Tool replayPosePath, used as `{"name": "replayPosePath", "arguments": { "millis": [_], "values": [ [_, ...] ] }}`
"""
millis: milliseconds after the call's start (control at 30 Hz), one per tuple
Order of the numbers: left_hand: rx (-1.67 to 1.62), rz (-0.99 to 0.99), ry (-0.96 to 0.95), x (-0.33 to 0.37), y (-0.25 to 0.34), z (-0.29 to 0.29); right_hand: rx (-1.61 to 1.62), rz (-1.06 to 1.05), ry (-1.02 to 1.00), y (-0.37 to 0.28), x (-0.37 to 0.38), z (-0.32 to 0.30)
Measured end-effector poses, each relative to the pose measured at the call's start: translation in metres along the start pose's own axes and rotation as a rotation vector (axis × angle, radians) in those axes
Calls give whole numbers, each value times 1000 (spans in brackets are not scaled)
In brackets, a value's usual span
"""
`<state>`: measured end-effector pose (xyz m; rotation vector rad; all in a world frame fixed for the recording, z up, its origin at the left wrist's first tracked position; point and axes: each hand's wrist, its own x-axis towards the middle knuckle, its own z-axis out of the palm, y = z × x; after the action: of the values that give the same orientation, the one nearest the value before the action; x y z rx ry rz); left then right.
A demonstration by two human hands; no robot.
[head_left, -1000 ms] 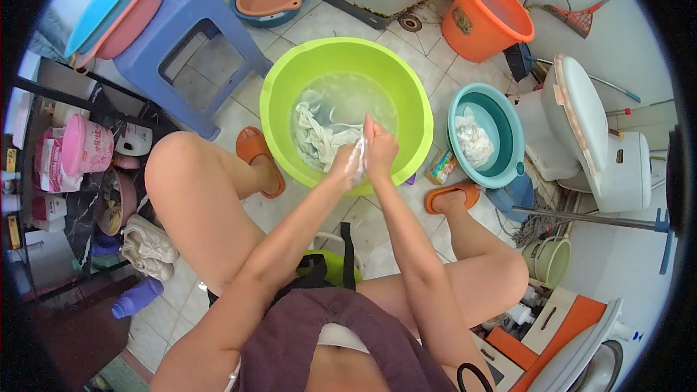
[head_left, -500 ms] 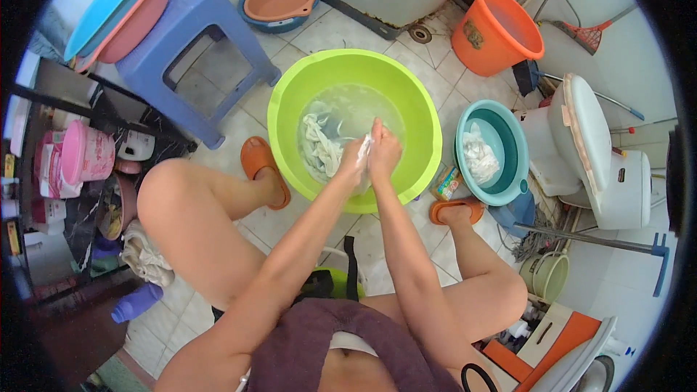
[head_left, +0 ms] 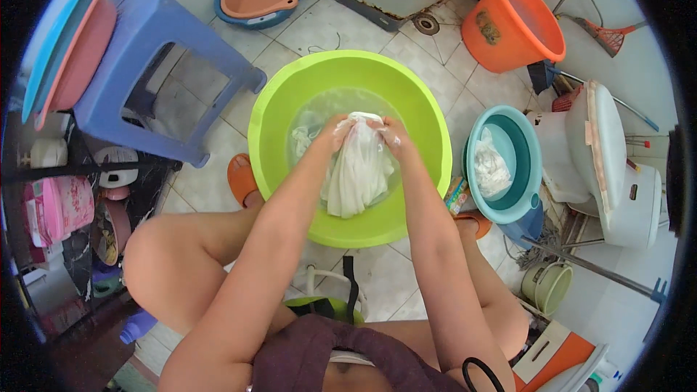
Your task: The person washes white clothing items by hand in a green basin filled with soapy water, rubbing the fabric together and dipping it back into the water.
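A wet white cloth hangs spread between my two hands over a large lime-green basin. My left hand is closed on its upper left edge, and my right hand grips the upper right edge. From there the cloth drops in folds toward the near wall of the basin. Cloudy water lies beneath it. Another bit of white fabric shows in the water left of my left hand. Whether it belongs to the same piece, I cannot tell. Suds cling to the fingers of my right hand.
Right of the basin stands a teal tub holding white cloth. An orange bucket is at the back right, near a floor drain. A blue stool bears stacked basins on the left. A mop pole juts in at the right.
My hands have moved apart from being pressed together. The white cloth is now lifted and spread between them, where before most of it lay bunched in the water. The view has shifted slightly.
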<state>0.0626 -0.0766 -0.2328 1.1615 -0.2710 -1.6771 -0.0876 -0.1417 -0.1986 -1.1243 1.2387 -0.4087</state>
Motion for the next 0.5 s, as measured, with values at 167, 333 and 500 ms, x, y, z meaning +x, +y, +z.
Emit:
{"name": "replayPosePath", "arguments": {
  "millis": [167,333,500],
  "values": [
    [1193,359,517,8,-72,-20,-719,-276,407,90,11,27],
    [1459,521,494,16,-79,-10,-1127,-395,531,108,7,7],
    [-132,-101,284,4,-45,-7,-231,-328,250,37,-33,49]
  ]
}}
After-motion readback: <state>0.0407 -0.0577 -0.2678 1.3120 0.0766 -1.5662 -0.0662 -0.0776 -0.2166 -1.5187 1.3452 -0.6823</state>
